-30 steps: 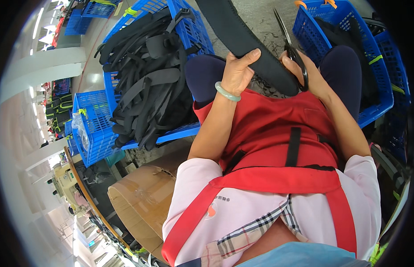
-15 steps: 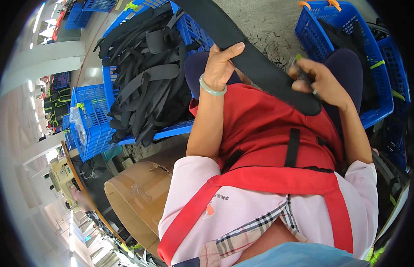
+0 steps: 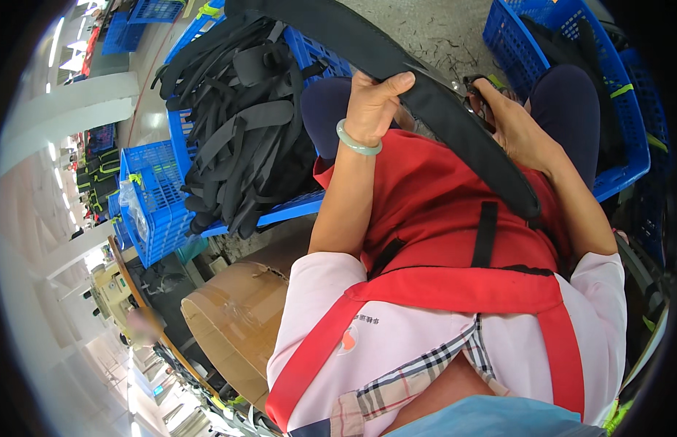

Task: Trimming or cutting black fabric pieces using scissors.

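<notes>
My left hand (image 3: 376,105), with a pale green bangle at the wrist, grips a long black padded strap (image 3: 469,149), thumb on top and fingers beneath. The strap runs slantwise from the far edge down across my lap, its rounded end lying over the red apron (image 3: 426,189). In my right hand (image 3: 517,124) is a pair of scissors (image 3: 455,85) with dark handles, fingers closed around them. Their metal blades point toward my left hand and lie along the strap's far edge. Whether the blades touch a thread there is too small to tell.
At left a blue plastic crate (image 3: 280,211) is heaped with black straps (image 3: 243,138). Beside it stands a smaller blue crate (image 3: 152,197). Another blue crate (image 3: 626,171) with black pieces is at the right. A cardboard box (image 3: 240,306) sits near my left elbow.
My right hand has brought the scissors up and left to the strap's far edge. The strap has turned more edge-on, its near end shifting slightly down and right.
</notes>
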The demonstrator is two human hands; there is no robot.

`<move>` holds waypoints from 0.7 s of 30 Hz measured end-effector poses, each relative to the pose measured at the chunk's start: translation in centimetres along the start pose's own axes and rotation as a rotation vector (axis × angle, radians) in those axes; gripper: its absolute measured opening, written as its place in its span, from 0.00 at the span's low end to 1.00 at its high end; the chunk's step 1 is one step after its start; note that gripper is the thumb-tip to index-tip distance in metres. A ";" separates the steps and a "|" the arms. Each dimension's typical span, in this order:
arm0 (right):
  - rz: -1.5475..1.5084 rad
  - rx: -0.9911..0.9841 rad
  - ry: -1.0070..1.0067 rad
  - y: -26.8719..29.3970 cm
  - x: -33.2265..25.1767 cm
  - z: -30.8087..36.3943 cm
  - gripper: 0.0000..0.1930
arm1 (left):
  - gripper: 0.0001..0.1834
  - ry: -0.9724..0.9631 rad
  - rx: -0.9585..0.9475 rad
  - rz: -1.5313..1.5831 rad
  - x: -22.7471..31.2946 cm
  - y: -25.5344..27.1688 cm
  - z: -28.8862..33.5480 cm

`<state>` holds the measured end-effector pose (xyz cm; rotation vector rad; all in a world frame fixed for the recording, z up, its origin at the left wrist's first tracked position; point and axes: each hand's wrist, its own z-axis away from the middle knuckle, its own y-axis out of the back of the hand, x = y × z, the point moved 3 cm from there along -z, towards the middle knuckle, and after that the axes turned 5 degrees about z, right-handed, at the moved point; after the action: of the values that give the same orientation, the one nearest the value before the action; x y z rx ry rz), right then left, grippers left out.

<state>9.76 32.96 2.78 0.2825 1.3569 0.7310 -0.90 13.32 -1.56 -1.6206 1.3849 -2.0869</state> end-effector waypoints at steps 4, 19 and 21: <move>-0.078 0.111 0.118 -1.2 1.8 -0.4 0.28 | 0.12 -0.017 0.038 -0.031 -0.4 -1.5 0.2; 0.125 0.077 0.078 -1.7 1.3 -1.0 0.18 | 0.12 0.033 -0.020 0.046 -0.6 -0.4 0.4; 0.142 0.097 0.028 -1.8 1.9 -1.3 0.17 | 0.12 0.031 -0.015 0.059 -0.8 -0.4 0.3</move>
<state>9.18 32.51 -0.07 0.4513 1.4113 0.7903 -0.18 13.82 -1.83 -1.5400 1.4428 -2.0821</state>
